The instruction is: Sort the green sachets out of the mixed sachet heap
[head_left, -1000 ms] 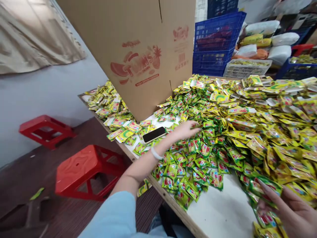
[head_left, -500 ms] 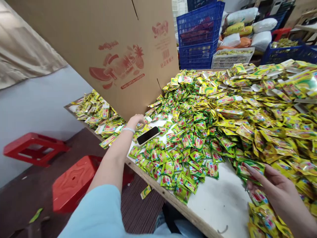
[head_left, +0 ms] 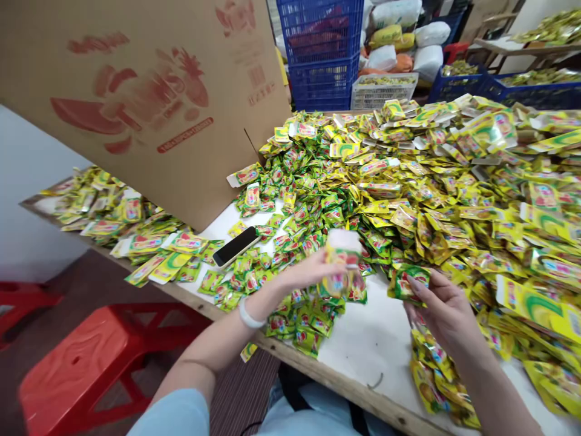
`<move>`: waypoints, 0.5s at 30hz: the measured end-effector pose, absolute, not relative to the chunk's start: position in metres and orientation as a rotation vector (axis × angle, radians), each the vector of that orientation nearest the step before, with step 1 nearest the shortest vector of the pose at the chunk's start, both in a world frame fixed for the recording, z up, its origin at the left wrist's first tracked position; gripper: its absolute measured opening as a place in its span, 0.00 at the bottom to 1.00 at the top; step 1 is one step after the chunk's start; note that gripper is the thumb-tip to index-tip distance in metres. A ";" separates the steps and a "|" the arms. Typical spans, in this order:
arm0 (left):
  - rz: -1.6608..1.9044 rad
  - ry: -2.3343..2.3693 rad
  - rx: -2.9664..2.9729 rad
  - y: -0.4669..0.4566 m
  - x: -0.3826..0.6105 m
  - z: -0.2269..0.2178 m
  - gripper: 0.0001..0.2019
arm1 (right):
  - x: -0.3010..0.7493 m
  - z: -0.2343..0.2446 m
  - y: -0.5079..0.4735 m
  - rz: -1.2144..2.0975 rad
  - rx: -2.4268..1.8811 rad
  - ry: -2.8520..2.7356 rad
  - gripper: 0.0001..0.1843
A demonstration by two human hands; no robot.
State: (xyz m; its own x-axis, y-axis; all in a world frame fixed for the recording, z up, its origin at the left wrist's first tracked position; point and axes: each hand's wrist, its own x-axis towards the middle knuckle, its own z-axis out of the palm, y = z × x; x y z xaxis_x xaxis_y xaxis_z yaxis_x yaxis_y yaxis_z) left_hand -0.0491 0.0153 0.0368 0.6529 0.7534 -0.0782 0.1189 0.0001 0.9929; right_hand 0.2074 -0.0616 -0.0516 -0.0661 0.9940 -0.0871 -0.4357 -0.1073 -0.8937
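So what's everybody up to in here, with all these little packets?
One person is working at a table heaped with small green packets and yellow packets. The left hand holds what looks like a small yellow carton, blurred here. The right hand holds a green watermelon-print packet near it, the two apart. A phone lies among the packets, beside a big cardboard box standing on the table.

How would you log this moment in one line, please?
left hand: holding blurred box | right hand: holding green packet | phone: on table
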 end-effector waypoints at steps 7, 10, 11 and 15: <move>0.270 0.631 1.381 -0.018 0.008 0.002 0.18 | 0.189 -0.033 -0.070 0.979 -0.857 -1.109 0.08; 0.229 0.629 1.486 -0.019 0.007 0.001 0.17 | 0.187 -0.030 -0.070 0.776 -0.919 -1.322 0.11; 0.216 0.652 1.519 -0.019 0.006 0.002 0.18 | 0.188 -0.029 -0.069 0.722 -0.941 -1.401 0.11; 0.216 0.749 1.644 -0.018 0.001 0.006 0.19 | 0.198 -0.022 -0.065 0.630 -0.997 -1.666 0.07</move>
State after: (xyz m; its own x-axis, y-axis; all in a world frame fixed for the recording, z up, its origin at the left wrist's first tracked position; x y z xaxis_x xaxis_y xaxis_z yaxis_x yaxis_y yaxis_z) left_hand 0.0015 -0.0182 0.0063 0.7715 0.5784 -0.2652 0.3480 -0.0346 0.9368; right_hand 0.1977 -0.0650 -0.0217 -0.1060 0.8545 0.5085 0.3042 0.5148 -0.8015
